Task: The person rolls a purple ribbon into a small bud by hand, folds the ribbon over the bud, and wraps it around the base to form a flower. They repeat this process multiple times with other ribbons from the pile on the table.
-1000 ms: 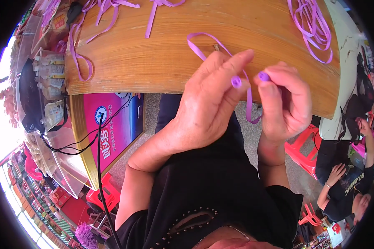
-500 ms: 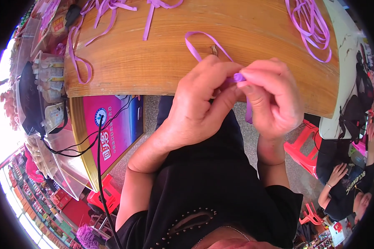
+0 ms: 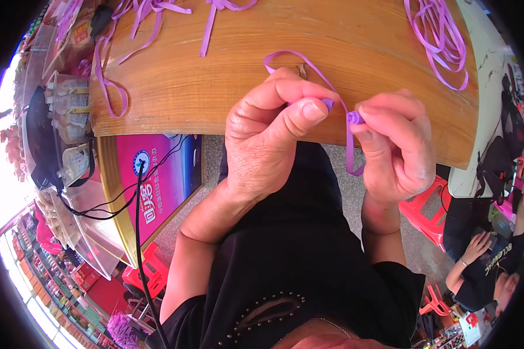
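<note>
A purple ribbon runs between my hands over the near edge of the wooden table (image 3: pixel 233 87). My right hand (image 3: pixel 399 145) pinches a small tight roll of purple ribbon (image 3: pixel 354 117) between thumb and fingertips. My left hand (image 3: pixel 268 131) is closed, thumb against forefinger, on a flat piece of purple ribbon (image 3: pixel 328 104) whose end sticks out past the thumb. Behind the left fingers, a loop of purple ribbon (image 3: pixel 297 52) lies on the wood. A short length hangs below the roll, beside the right thumb.
More purple ribbons lie at the far left (image 3: pixel 151 29), and a looped bundle (image 3: pixel 439 43) lies at the far right. A printed pink panel (image 3: pixel 151 174) and black cable (image 3: pixel 138 232) are at left. Red stools (image 3: pixel 425 206) stand below; another person (image 3: pixel 489 262) is at lower right.
My hands have drawn apart, the left one moving left and the right one slightly right. The roll and the ribbon between them now show more fully.
</note>
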A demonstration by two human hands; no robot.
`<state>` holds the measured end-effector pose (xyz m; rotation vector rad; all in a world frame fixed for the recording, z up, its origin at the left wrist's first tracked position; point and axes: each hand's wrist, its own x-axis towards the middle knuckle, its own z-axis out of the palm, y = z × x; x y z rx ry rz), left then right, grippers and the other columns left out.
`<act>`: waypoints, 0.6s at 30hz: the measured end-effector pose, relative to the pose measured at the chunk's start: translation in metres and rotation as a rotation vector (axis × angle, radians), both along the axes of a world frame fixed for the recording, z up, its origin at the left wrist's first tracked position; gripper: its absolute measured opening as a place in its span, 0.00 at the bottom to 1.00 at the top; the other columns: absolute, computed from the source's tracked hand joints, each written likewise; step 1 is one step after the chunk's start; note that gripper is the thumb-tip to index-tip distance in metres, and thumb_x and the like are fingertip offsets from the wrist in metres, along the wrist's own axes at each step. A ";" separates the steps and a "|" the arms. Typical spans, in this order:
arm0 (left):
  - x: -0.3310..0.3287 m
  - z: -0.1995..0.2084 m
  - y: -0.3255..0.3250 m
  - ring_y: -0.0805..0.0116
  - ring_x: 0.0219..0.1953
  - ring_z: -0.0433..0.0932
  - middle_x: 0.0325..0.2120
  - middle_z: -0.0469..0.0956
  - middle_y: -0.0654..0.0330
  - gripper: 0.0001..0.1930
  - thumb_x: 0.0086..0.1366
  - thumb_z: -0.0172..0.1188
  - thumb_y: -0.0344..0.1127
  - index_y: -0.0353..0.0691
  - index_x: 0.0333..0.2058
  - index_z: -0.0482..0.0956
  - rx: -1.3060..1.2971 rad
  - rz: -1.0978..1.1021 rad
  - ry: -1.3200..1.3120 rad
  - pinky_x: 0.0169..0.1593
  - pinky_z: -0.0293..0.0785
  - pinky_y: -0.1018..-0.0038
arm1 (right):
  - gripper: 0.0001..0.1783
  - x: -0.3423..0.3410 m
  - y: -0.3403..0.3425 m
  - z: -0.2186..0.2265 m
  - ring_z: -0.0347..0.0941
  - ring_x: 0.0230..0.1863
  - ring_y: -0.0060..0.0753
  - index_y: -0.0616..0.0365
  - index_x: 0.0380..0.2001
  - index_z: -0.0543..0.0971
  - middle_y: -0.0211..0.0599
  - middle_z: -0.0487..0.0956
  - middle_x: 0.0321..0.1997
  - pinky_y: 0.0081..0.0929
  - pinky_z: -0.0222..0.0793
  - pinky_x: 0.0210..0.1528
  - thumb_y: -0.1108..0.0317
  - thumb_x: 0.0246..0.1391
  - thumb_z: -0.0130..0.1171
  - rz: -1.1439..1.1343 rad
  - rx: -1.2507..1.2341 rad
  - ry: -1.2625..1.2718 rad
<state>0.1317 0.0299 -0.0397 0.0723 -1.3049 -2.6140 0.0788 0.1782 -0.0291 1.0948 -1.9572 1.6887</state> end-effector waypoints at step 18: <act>-0.001 0.004 0.005 0.75 0.33 0.74 0.29 0.73 0.62 0.06 0.57 0.61 0.21 0.32 0.35 0.80 -0.017 -0.018 0.072 0.37 0.72 0.81 | 0.14 0.003 -0.003 0.009 0.71 0.27 0.31 0.64 0.34 0.79 0.39 0.76 0.31 0.21 0.66 0.25 0.80 0.40 0.67 -0.106 0.097 0.101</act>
